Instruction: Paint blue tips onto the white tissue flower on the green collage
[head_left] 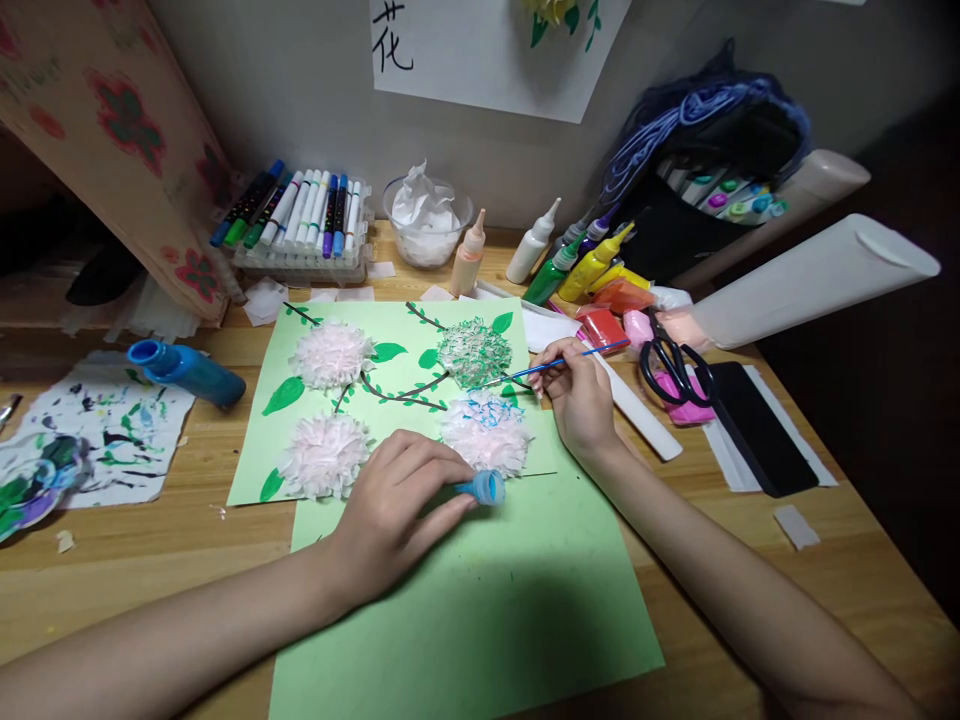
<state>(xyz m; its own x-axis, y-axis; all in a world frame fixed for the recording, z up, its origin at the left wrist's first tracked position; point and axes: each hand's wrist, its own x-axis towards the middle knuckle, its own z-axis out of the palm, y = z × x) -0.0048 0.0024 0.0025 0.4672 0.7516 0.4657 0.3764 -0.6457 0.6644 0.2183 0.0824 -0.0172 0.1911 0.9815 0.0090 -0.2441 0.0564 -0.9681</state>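
My left hand pinches a small blue bottle cap, its open end facing right, over the lower edge of the picture. Between the fingers of my right hand is a thin blue paintbrush, its tip by the upper right flower. The light green picture bears drawn branches, leaves and paper flowers. Green specks cover the upper right flower; the lower right flower has blue marks along its top. Both left flowers are pale pink. A larger green sheet lies underneath.
An open blue paint bottle stands left, beside paint-stained paper and a palette. Behind are markers, a glass bowl of tissue and paint bottles. Scissors and a black phone-like object lie right.
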